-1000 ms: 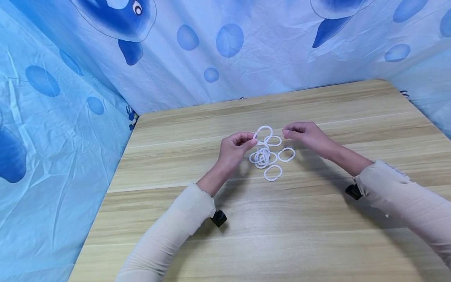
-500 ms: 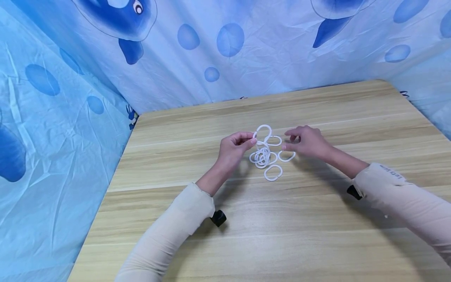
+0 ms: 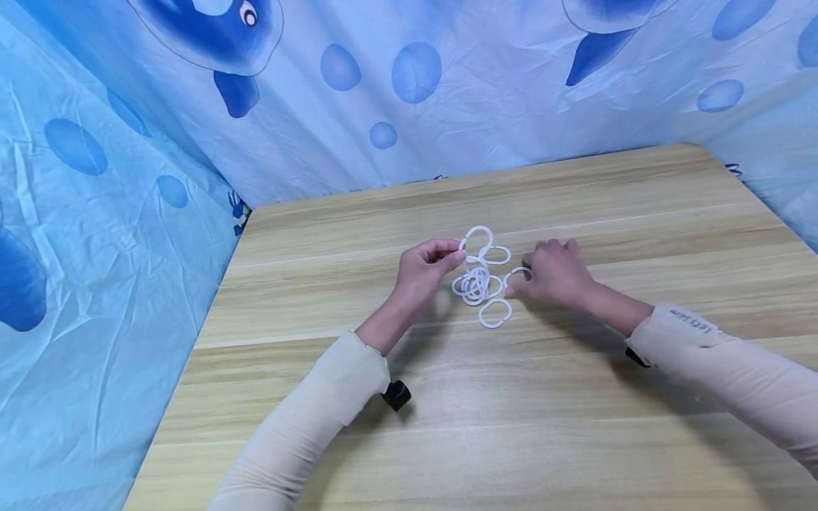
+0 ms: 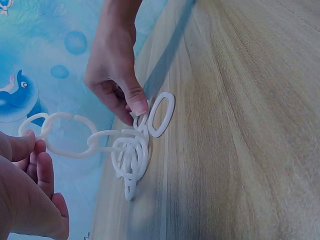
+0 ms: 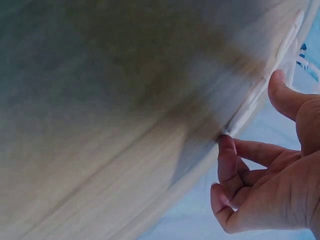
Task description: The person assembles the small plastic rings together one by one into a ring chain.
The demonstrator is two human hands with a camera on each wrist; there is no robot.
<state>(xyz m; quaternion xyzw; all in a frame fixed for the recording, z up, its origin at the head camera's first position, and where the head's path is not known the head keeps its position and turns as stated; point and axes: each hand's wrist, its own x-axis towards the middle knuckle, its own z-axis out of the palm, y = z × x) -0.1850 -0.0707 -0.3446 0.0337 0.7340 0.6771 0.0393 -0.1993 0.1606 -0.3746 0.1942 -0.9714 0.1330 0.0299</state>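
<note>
White C-shaped plastic links form a chain and pile [image 3: 476,284] on the wooden table. My left hand [image 3: 424,268] pinches a link at the chain's end, holding a raised link [image 4: 70,135] above the pile. My right hand [image 3: 556,273] is low over a loose link [image 3: 509,275] to the right of the pile. Its thumb and fingertips are spread about that link near the tabletop, as the right wrist view shows, and partly cover it. Another loose link [image 3: 495,313] lies just in front of the pile.
The wooden tabletop [image 3: 486,419] extends around the links. A blue curtain [image 3: 415,135] with whale and bubble prints hangs behind the table and along its left side. Black wrist-worn devices [image 3: 397,395] protrude beneath the sleeves.
My right hand has come down and toward me, from beyond the loose link to over it, its thumb and fingers spreading. My left hand keeps its pinch and has barely moved.
</note>
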